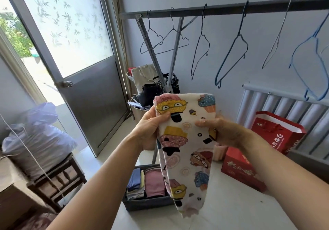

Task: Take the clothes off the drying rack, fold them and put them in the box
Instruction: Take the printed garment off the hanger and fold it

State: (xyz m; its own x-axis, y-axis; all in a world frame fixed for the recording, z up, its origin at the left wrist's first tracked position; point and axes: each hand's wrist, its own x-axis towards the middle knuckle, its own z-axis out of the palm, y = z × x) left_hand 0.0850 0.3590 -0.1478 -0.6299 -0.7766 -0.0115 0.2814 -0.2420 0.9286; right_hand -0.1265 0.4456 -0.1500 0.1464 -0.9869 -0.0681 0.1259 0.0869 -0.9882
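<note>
I note both hands, left hand (151, 129) and right hand (216, 131), gripping the cupcake-print garment (185, 140) above the box (142, 203); I'd keep edges aligned, halving again before lowering.

A room in a home, used for drying laundry. Metal drying rack (222, 10) against a pale wall, strung with bare wire hangers (231, 51). Below the rack's right end, a ribbed radiator (284, 105) with a red gift bag (277, 131) and red carton (240, 171) leaning near it. Left of the rack, a metal door (80, 69) with frosted bamboo-print glass, open to daylight. On the floor under the rack, a grey box (147, 204) of folded clothes.
</note>
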